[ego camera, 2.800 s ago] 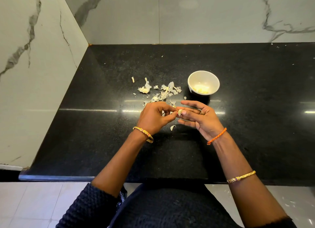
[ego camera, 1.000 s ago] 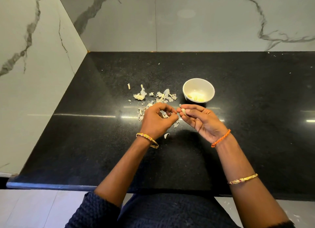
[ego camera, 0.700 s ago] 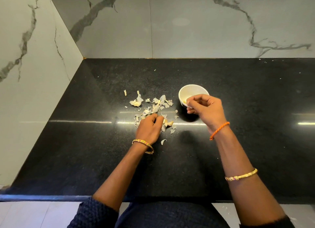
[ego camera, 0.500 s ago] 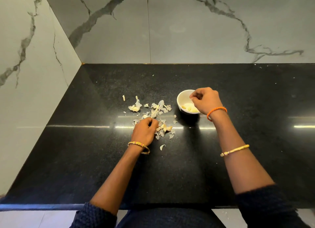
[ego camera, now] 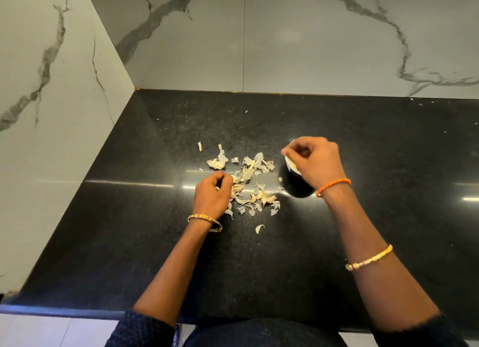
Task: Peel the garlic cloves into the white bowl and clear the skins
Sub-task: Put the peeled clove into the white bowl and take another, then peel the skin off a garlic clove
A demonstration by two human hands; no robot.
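right hand (ego camera: 317, 162) over white bowl (ego camera: 290, 165), fingers curled, contents of grip unclear. left hand (ego camera: 212, 193) curled at edge of garlic skins (ego camera: 248, 180), grip unclear.

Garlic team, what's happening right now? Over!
Left hand curled at the garlic skins, grip unclear. Right hand curled over the white bowl, contents hidden. Nothing blocking.

Surface (ego camera: 363, 144): glossy black speckled stone, mirror glints. Walls (ego camera: 311, 40): smooth veined marble, satin sheen. Skins (ego camera: 248, 180): dry, papery. Bowl (ego camera: 290, 165): smooth white. Sleeves (ego camera: 140, 331): dark knit.
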